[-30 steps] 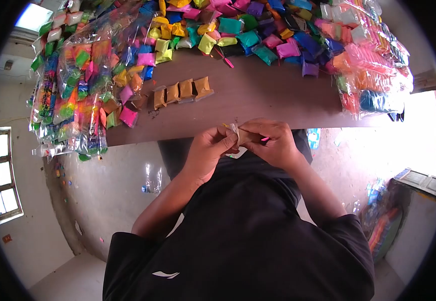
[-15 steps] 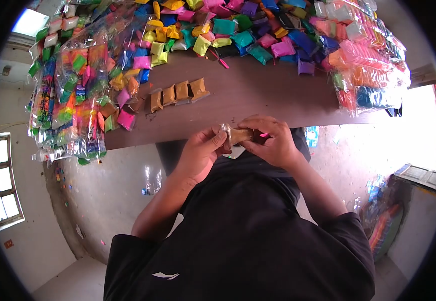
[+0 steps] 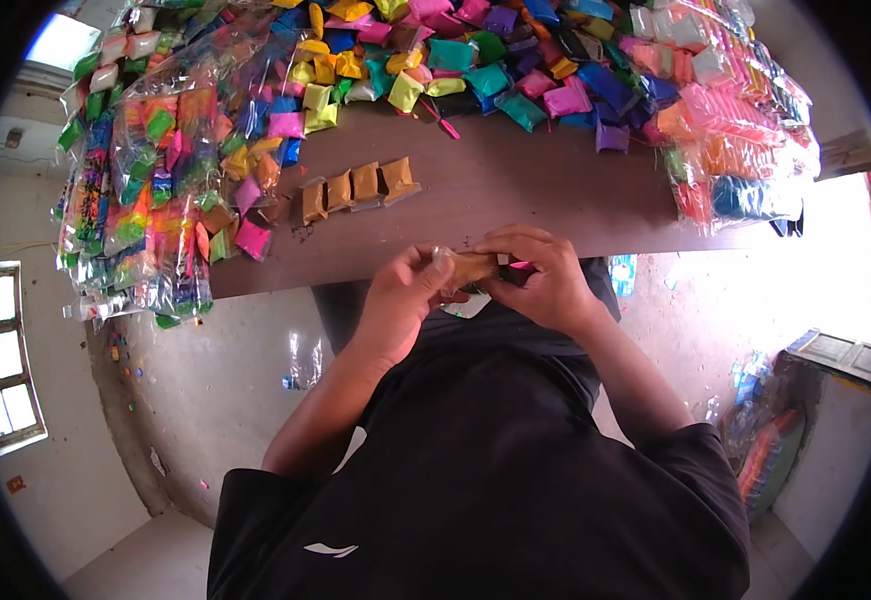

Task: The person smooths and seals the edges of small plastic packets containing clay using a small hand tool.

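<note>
Close to the table's front edge, both hands pinch a small brown packet (image 3: 471,266) in clear shiny wrap. My left hand (image 3: 403,298) grips its left end, thumb on top. My right hand (image 3: 545,282) holds the other end with bent fingers. A bit of pink (image 3: 522,266) shows between the right thumb and fingers; what it belongs to is hidden. Beyond the hands, a row of several similar brown packets (image 3: 365,183) lies on the brown table (image 3: 535,190).
Many colourful small packets (image 3: 485,80) are heaped along the table's back. Clear bags of packets stand at the left (image 3: 155,190) and right (image 3: 730,130). A pink stick-like thing (image 3: 450,129) lies before the heap. Plastic litter (image 3: 750,375) is on the floor at right.
The packet's shiny left end has turned and sunk more behind my left fingers. Both hands stay in almost the same place.
</note>
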Available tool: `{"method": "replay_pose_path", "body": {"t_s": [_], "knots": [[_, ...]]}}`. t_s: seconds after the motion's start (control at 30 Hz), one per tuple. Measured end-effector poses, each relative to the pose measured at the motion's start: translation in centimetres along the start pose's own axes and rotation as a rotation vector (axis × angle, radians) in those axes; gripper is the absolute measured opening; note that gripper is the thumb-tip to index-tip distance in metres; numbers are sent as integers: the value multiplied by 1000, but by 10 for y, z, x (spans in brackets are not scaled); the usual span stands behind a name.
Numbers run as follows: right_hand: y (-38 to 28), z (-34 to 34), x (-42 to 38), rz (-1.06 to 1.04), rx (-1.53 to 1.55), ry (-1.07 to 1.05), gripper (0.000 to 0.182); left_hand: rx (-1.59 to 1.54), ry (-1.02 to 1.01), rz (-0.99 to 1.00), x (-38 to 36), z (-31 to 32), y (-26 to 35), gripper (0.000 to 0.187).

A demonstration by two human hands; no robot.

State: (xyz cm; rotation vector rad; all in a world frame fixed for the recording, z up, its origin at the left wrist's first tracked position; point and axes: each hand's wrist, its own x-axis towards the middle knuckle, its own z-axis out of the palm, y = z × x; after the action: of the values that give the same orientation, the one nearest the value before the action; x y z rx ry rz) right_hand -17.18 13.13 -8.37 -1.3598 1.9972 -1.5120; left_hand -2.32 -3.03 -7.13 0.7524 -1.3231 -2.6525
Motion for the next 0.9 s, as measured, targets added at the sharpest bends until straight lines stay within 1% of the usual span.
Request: {"method": "replay_pose_path", "body": {"t_s": [0.03, 0.07, 0.13, 0.17, 0.23, 0.27, 0.33, 0.47, 0.53, 0.67, 0.73, 0.77, 0.83, 0.9], "knots": [[1, 1, 1, -6, 1, -7, 39, 147, 50, 25, 0, 3, 1, 15], [-2, 4, 1, -9, 2, -10, 39, 146, 53, 28, -1, 1, 1, 15], [-9, 8, -1, 131, 118, 50, 36, 369, 14, 134, -1, -1, 0, 20], [-7, 8, -2, 131, 117, 52, 36, 370, 12, 134, -1, -1, 0, 20], [0, 9, -8, 297, 385, -14, 38, 363, 12, 238, -3, 3, 0, 22], [2, 8, -10, 299, 386, -14, 38, 362, 12, 235, -3, 3, 0, 22], [5, 8, -13, 370, 378, -71, 36, 319, -33, 288, -3, 3, -1, 24], [8, 12, -14, 370, 456, -81, 37, 410, -71, 319, -3, 3, 1, 24], [6, 17, -14, 307, 569, 36, 33, 402, -91, 313, -3, 1, 0, 25], [4, 15, -11, 294, 602, 22, 29, 416, -92, 319, -2, -1, -3, 24], [4, 16, -10, 266, 553, 44, 26, 368, -68, 326, -2, 2, -5, 24], [4, 15, -10, 266, 553, 44, 26, 368, -68, 325, -2, 3, -5, 24], [4, 14, -10, 335, 597, 30, 26, 400, -52, 311, -5, 9, 0, 23], [3, 13, -11, 360, 563, 24, 26, 404, -47, 310, -4, 5, -3, 23]]}}
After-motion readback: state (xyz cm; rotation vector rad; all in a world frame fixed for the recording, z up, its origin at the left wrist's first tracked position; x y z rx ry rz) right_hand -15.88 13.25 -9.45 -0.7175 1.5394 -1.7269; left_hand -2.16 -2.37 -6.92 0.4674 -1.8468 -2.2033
